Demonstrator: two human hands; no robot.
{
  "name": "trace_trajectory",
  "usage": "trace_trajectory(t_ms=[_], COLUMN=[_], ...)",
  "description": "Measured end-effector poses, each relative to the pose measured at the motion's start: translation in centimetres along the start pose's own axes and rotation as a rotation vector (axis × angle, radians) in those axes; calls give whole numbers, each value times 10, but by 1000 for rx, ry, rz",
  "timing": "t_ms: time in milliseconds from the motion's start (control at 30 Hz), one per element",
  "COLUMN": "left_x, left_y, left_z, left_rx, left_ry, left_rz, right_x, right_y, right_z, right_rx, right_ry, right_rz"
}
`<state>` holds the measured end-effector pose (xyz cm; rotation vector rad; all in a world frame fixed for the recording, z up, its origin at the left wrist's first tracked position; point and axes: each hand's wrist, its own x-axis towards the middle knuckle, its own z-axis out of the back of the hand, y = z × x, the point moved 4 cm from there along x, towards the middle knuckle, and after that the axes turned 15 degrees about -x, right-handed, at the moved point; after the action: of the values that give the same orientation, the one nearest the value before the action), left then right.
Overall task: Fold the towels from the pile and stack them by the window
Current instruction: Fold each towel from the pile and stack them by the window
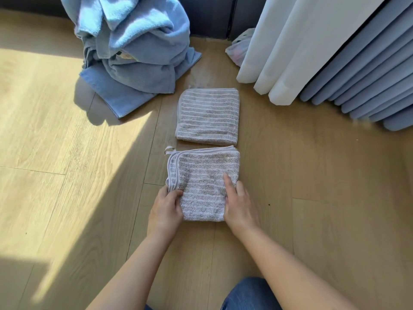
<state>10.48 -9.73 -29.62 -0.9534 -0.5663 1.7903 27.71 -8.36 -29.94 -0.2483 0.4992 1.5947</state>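
A folded grey striped towel (202,173) lies on the wooden floor in front of me. My left hand (166,209) grips its near left edge, thumb on top. My right hand (239,202) holds its near right edge, with the index finger stretched flat on the cloth. A second folded grey striped towel (209,116) lies just beyond it, closer to the window. The pile of blue towels (134,48) sits unfolded at the back left.
White and blue curtains (324,54) hang at the right and reach the floor. A pale plastic bag (240,47) lies by the curtain's foot. My knee in blue jeans (250,294) is at the bottom. Sunlight falls across the floor (55,153) at left.
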Motion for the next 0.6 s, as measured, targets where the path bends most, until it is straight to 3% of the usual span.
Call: trace_trajectory(t_ms=[167, 267, 433, 600], left_x=[15, 36, 89, 136], left_y=[-9, -21, -50, -85], left_z=[5, 8, 16, 25], left_rx=[41, 98, 89, 177], left_ry=[-36, -49, -39, 49], left_rz=[-99, -207, -260, -327], right_x=[12, 27, 77, 126], right_y=[2, 4, 0, -5], right_z=[13, 30, 66, 97], right_rx=[-12, 41, 195, 275], right_ry=[-299, -395, -207, -235], right_rz=[15, 15, -9, -13])
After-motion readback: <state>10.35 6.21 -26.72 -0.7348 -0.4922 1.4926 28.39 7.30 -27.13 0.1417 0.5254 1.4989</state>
